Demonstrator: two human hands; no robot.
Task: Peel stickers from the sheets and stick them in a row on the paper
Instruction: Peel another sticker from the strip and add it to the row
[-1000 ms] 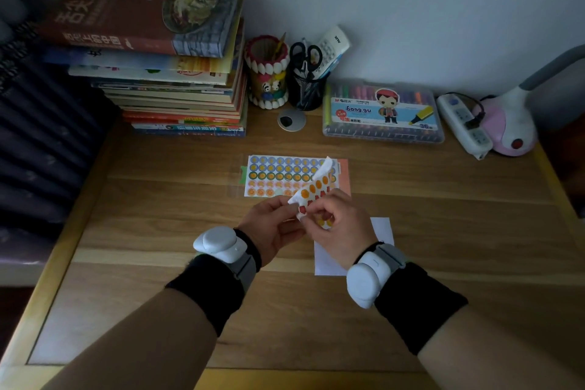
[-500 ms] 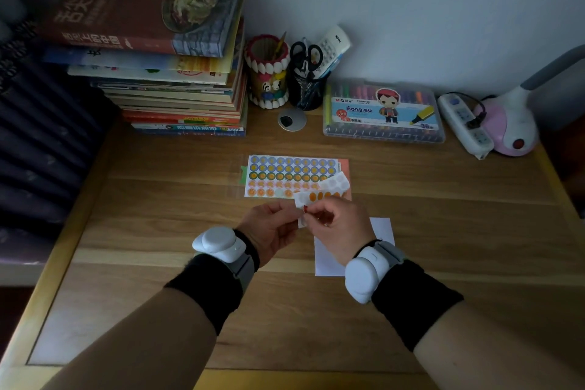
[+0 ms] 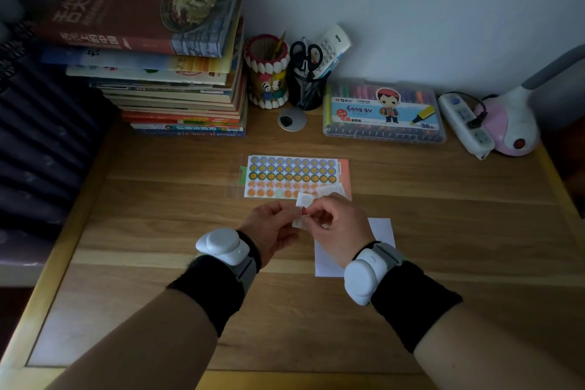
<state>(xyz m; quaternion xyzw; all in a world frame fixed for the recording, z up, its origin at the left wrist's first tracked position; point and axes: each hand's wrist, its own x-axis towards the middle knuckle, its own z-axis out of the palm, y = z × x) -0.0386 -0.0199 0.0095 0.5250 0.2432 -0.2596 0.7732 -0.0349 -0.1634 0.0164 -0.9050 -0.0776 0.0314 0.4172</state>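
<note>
Both hands, left hand (image 3: 273, 229) and right hand (image 3: 336, 225), pinch the small sticker strip (image 3: 304, 203) above the tabletop (image 3: 158, 231). It now lies flatter and lower than a second ago, its fingers-held end curled no more.

I see both forearms reaching in from the bottom corners, converging mid-frame. Left hand (image 3: 272, 228) and right hand (image 3: 337, 225) meet fingertip to fingertip, each pinched closed, wrists banded.

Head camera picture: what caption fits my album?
Two hands peel a sticker strip above white paper.
</note>
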